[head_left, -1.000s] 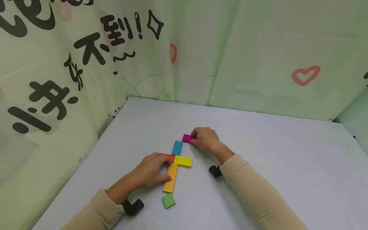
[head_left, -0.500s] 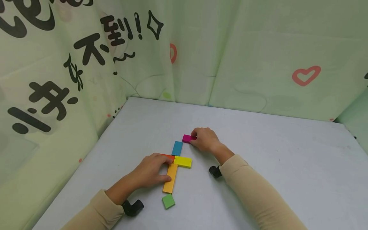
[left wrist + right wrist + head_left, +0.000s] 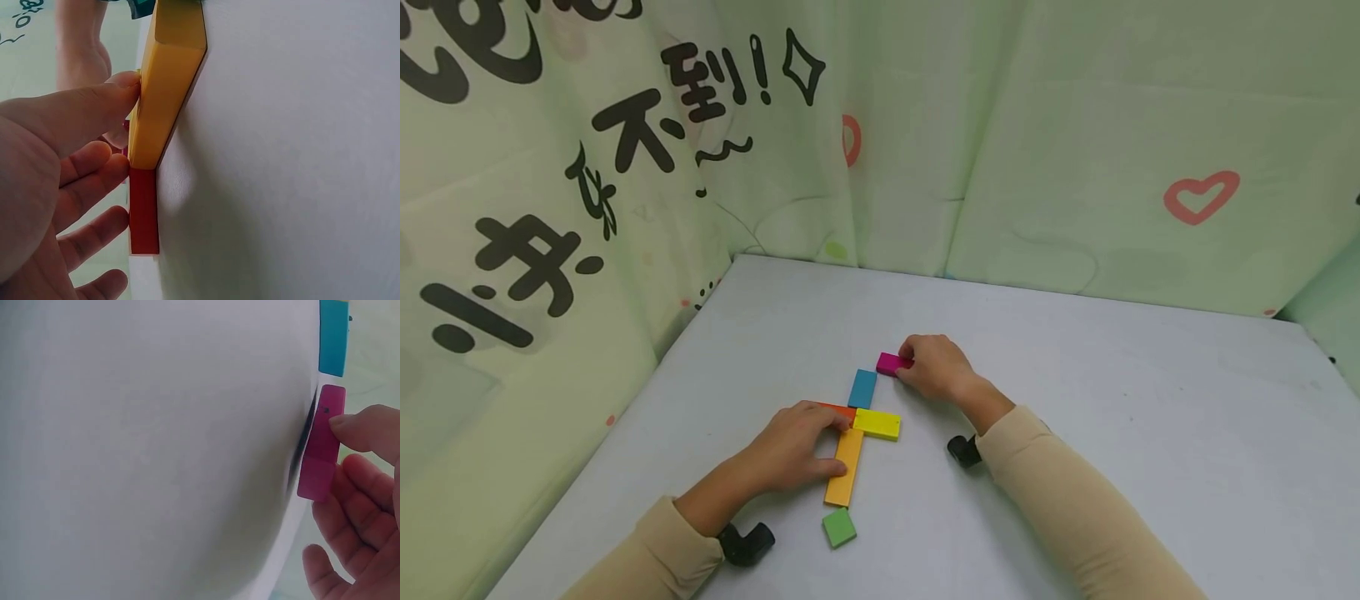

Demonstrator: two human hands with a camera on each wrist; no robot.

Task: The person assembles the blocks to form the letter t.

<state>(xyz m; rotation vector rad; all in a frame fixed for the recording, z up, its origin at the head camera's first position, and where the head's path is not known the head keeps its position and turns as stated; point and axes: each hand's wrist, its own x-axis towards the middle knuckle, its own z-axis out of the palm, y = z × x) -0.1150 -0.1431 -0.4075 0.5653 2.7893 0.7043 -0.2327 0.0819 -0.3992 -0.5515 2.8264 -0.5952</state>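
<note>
My right hand point(image 3: 936, 367) pinches a magenta block point(image 3: 889, 363) at the far end of a row of flat coloured blocks. In the right wrist view the thumb lies on the face of the magenta block point(image 3: 324, 434), just apart from a blue block point(image 3: 334, 337). My left hand point(image 3: 796, 446) rests at the row's left side, fingers loosely extended. Its thumb touches an orange block point(image 3: 847, 467) and its fingertips touch a red block point(image 3: 144, 209), mostly hidden by the hand in the head view. A yellow block point(image 3: 877, 424) lies right of the red one.
A green square block point(image 3: 839, 527) lies at the near end of the orange one, turned at an angle. The white table point(image 3: 1150, 417) is bounded by pale green printed curtains point(image 3: 1075, 150) behind and at the left. Black wrist mounts point(image 3: 747, 545) sit under both sleeves.
</note>
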